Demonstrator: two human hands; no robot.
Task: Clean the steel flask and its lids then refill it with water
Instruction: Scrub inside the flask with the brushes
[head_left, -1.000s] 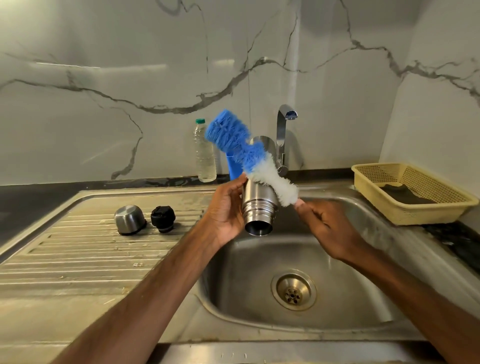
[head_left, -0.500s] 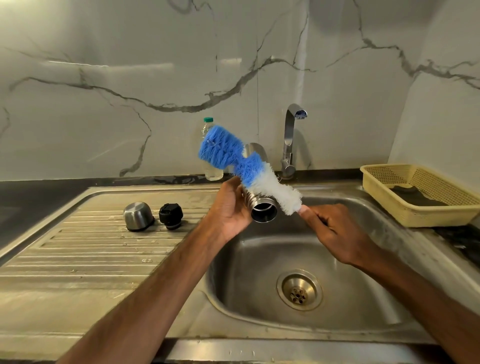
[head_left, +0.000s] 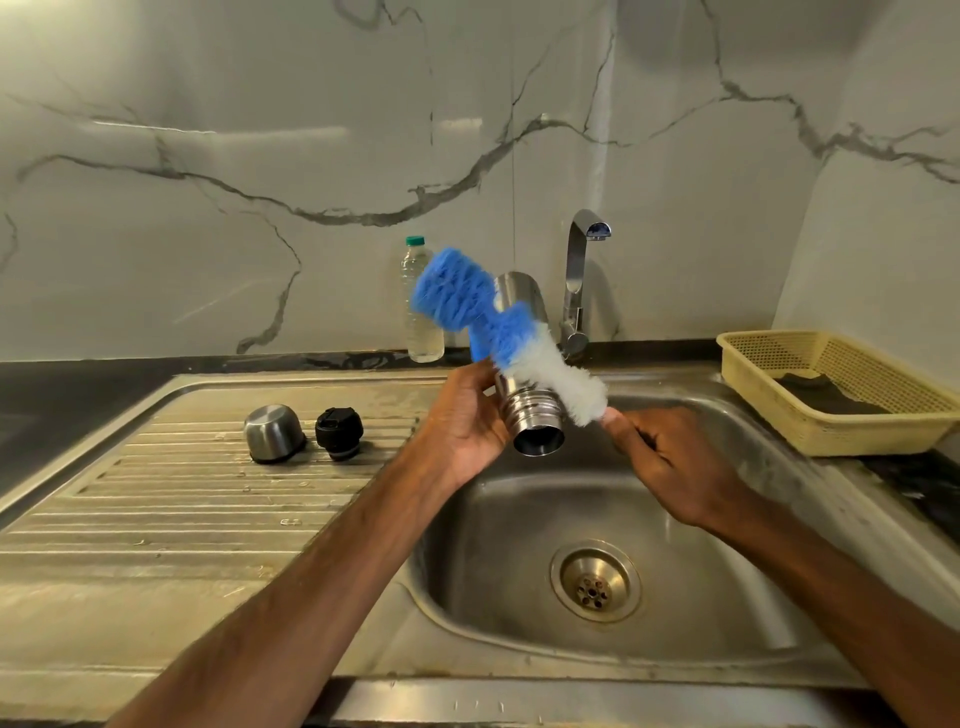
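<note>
Left hand (head_left: 462, 421) grips flask (head_left: 527, 379); right hand (head_left: 670, 462) lays brush (head_left: 498, 332) across it.

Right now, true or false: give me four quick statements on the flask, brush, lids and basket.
1. The left hand holds the steel flask over the sink. True.
2. The brush is pushed inside the flask. False: it lies across the flask's outside, its handle end held by the right hand.
3. The steel cap and black lid sit side by side on the drainboard. True.
4. The yellow basket stands left of the sink. False: it is on the right.
</note>
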